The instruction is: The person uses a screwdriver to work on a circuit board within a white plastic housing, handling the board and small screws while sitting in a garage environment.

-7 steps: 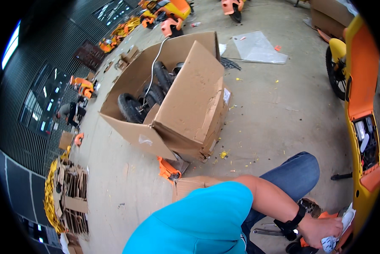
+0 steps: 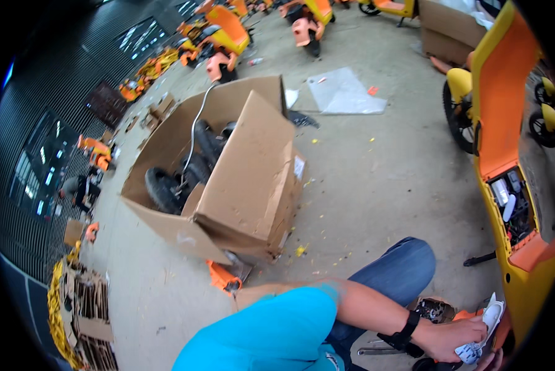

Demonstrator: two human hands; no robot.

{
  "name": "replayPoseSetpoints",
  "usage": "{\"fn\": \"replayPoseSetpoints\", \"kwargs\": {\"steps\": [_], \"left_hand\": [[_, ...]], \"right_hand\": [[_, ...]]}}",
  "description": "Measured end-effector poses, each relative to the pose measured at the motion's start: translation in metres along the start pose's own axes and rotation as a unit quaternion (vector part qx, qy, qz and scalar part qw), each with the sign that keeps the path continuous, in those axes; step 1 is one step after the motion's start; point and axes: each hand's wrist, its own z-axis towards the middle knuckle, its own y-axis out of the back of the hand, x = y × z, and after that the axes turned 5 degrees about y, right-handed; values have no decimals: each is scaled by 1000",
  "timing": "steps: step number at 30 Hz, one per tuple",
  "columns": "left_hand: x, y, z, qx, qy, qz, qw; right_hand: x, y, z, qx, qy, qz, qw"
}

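My left hand [image 2: 447, 337], with a black band on the wrist, reaches to the lower right beside a yellow and orange scooter [image 2: 491, 204]. Its fingers are closed around a white part [image 2: 492, 314], whose upper end stands out above the knuckles. A pale piece with dark marks [image 2: 469, 352] shows beneath the fingers; whether it belongs to that part, I cannot tell. A few fingers of my right hand [image 2: 491, 360] show at the bottom edge, the rest out of sight. The scooter's open compartment [image 2: 514, 207] shows wiring and dark parts.
A large open cardboard box [image 2: 246, 179] holds several black tyred wheels [image 2: 161, 188]. Near my bent knee [image 2: 407, 266] are a small box of hardware [image 2: 435, 309] and a metal tool [image 2: 376, 350]. Flattened cardboard [image 2: 92, 315] is stacked at left. A person [image 2: 82, 188] crouches far off.
The view has swung, so the box and scooter sit further left and lower. My left hand still grips the white part, and fingers of my right hand now show below it.
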Motion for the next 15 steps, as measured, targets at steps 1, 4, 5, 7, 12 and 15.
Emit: {"fn": "replayPoseSetpoints", "kwargs": {"steps": [1, 4, 5, 7, 12, 15], "left_hand": [[-4, 4, -3, 5, 21, -16, 1000], [-19, 18, -1, 35, 32, -11, 999], [-20, 19, 1, 40, 39, -13, 998], [-20, 18, 1, 46, 45, -18, 998], [-18, 14, -1, 43, 42, -22, 998], [-15, 12, -1, 47, 57, -23, 997]], "right_hand": [[-3, -4, -2, -6, 1, 25, 1000], [-7, -5, -1, -2, 18, 51, 999], [-8, -4, 0, 4, 25, 52, 998], [-13, -3, -2, -33, 10, 62, 998], [-12, 4, -4, -44, -7, 81, 996], [-6, 6, -7, -38, -1, 86, 996]]}}
